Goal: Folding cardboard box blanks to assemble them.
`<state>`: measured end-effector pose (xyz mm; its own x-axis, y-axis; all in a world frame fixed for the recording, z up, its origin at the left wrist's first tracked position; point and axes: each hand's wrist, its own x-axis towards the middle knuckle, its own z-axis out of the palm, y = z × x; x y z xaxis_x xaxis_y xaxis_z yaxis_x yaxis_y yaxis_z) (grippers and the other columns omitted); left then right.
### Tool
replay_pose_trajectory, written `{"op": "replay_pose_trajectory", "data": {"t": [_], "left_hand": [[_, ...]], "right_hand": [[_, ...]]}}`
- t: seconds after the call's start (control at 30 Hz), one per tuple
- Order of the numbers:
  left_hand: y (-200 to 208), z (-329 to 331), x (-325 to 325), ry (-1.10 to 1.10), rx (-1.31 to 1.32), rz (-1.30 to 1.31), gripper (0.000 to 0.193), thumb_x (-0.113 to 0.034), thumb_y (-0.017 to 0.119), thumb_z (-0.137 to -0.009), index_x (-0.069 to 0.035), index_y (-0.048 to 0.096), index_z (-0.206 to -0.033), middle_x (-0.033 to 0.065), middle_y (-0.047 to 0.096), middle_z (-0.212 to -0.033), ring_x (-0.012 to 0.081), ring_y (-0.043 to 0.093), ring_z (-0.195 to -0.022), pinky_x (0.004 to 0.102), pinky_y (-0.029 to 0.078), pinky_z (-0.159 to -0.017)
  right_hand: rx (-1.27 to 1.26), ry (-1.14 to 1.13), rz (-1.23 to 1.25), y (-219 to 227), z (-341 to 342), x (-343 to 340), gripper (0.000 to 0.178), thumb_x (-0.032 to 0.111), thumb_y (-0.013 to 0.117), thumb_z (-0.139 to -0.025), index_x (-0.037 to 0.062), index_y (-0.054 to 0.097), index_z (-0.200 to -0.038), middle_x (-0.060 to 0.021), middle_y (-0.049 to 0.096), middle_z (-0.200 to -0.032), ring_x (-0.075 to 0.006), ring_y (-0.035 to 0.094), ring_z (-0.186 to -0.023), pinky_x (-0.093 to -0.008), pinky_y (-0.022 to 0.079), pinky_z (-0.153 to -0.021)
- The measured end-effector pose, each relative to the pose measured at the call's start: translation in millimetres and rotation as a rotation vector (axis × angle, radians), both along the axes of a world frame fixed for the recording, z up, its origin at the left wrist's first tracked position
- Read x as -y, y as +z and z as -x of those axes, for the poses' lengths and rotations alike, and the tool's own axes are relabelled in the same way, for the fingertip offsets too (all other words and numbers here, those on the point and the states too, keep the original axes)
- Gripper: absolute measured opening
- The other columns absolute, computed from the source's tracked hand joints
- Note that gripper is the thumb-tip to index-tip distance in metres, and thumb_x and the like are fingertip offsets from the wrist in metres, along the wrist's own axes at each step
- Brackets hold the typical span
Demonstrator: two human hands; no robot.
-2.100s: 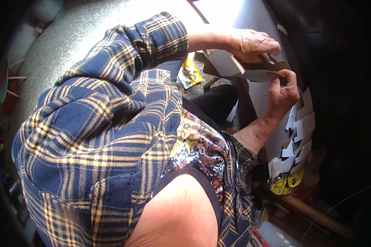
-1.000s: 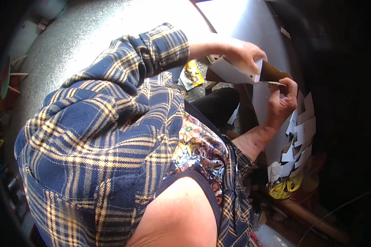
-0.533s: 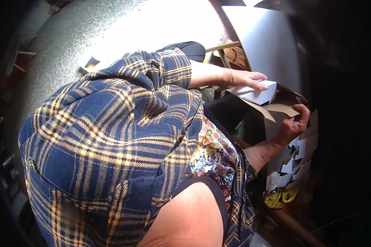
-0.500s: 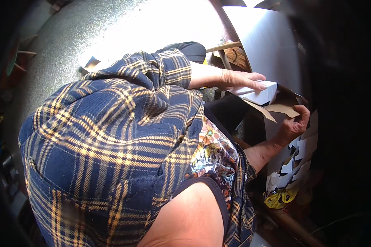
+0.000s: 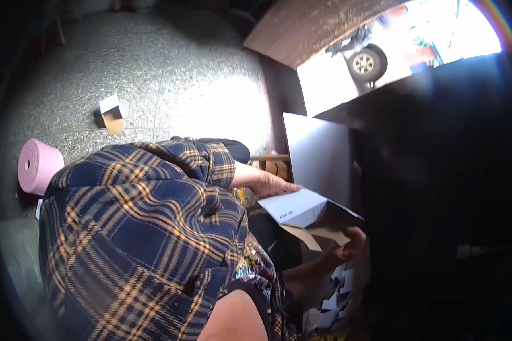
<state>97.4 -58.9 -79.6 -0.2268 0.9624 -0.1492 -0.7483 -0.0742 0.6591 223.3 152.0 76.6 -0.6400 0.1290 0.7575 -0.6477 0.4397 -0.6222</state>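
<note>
A white cardboard box (image 5: 297,206) with brown inner flaps lies between my two hands, right of my plaid-shirted body. My left hand (image 5: 272,185) reaches in from the far side and grips the box's upper edge, its fingers along the white panel. On the near side my right hand (image 5: 351,244) has curled fingers at a brown flap (image 5: 330,233). Shadow covers part of that hand and its forearm. The inside of the box is too dark to make out.
A pale flat panel (image 5: 320,149) stands just beyond the box. White cut cardboard pieces (image 5: 330,304) sit below my right hand. On the speckled floor are a small white-and-brown carton (image 5: 111,113) and a pink roll (image 5: 40,166). A vehicle wheel (image 5: 366,63) shows beyond an opening.
The view has swung, bringing the pink roll and the opening into sight. The box has turned, showing a wide white panel beside my left hand. Both hands stay at the box.
</note>
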Motion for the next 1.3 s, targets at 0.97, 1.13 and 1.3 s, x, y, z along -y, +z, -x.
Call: {"op": "replay_pose_trajectory", "data": {"t": [0.97, 1.13, 1.3], "left_hand": [[101, 47, -35, -0.004, -0.299, 0.0, 0.039, -0.036, 0.072, -0.083, -0.004, 0.067, -0.105, 0.005, 0.062, -0.106, 0.0133, 0.056, -0.097, 0.0299, 0.044, -0.085], [123, 80, -91, 0.254, -0.52, -0.038, 0.032, -0.029, 0.074, -0.082, -0.001, 0.068, -0.095, 0.0064, 0.064, -0.092, 0.0164, 0.056, -0.089, 0.0325, 0.043, -0.079], [162, 58, -99, 0.539, -0.293, -0.32, 0.026, -0.026, 0.07, -0.086, -0.002, 0.063, -0.094, 0.0066, 0.064, -0.084, 0.0122, 0.062, -0.076, 0.0286, 0.052, -0.067]], "right_hand": [[0.306, -0.331, -0.434, 68, -14, -56, 0.021, 0.012, 0.055, -0.078, -0.0024, 0.06, -0.092, -0.0143, 0.059, -0.088, -0.025, 0.06, -0.085, -0.0339, 0.048, -0.078], [0.31, -0.388, -0.556, 100, -9, -54, 0.02, 0.01, 0.055, -0.078, -0.003, 0.061, -0.093, -0.0157, 0.06, -0.09, -0.0269, 0.061, -0.086, -0.0347, 0.048, -0.078], [0.323, -0.466, -0.656, 112, -15, -60, 0.021, 0.007, 0.054, -0.079, -0.0039, 0.062, -0.095, -0.0176, 0.061, -0.094, -0.0294, 0.062, -0.089, -0.0354, 0.048, -0.08]]}}
